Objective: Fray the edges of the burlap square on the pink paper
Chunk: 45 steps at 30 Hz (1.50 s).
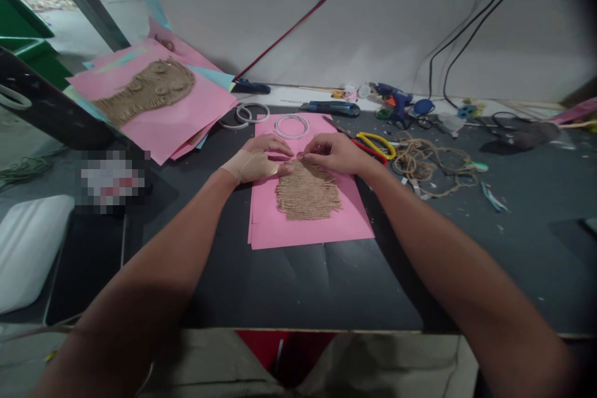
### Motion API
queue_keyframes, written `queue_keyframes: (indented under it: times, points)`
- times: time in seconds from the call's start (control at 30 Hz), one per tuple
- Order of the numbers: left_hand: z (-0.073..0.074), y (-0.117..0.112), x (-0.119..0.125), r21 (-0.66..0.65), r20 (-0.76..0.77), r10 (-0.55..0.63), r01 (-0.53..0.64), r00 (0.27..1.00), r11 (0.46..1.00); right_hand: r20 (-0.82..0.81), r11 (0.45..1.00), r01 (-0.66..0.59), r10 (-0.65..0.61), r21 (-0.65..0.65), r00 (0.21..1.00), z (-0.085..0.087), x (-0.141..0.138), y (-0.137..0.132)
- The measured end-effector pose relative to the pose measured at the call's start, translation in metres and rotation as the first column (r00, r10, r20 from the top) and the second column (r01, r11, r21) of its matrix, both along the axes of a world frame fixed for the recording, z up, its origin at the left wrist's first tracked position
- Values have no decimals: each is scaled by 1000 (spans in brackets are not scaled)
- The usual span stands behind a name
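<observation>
A panel of jute twine rows lies on pink paper in front of me. My left hand, with a pale bandage-like wrap across its back, rests by the panel's upper left corner, fingers stretched out. At the panel's top edge, my right hand is closed, thumb and fingertips pinched together on what looks like jute twine. The fingers partly hide that strand. Just beyond my hands a white ring lies on the paper.
Yellow-and-red-handled scissors and tangled twine lie to the right. Behind are a blue cutter and a blue glue gun. More rings sit beside stacked pink sheets bearing a larger twine shape.
</observation>
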<state>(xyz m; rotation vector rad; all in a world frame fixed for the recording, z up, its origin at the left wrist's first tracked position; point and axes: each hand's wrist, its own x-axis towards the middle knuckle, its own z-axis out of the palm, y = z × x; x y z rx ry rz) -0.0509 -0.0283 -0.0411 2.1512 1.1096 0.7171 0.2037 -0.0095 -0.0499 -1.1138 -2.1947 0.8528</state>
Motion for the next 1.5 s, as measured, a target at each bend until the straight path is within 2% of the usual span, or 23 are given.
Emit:
queue_keyframes:
  times: [0.13,0.43,0.7,0.97,1.17,1.37,1.5]
  points:
    - [2,2,1,69,-38,-27,29,999,997,22,999,0,0,33,1000,0,0,1]
    - [1,1,3,96,-78,-32,39,996,995,68,999,-25,23,40,997,4,-1,0]
    - [-1,3,2,98,-114,-32,44,993,994,96,998,31,-35,48,995,4,-3,0]
    - [-2,4,1,103,-86,-55,64,995,993,87,997,81,-79,-16,993,6,-7,-1]
    - [-2,5,2,93,-78,-53,60,996,994,28,995,41,-39,-88,999,6,-6,-2]
    - [-11,15,0,100,-95,-99,108,991,989,35,992,92,-89,-87,995,6,-10,-3]
    - [-14,17,-1,132,-90,-98,109,991,985,22,980,189,-188,-69,982,5,-15,-7]
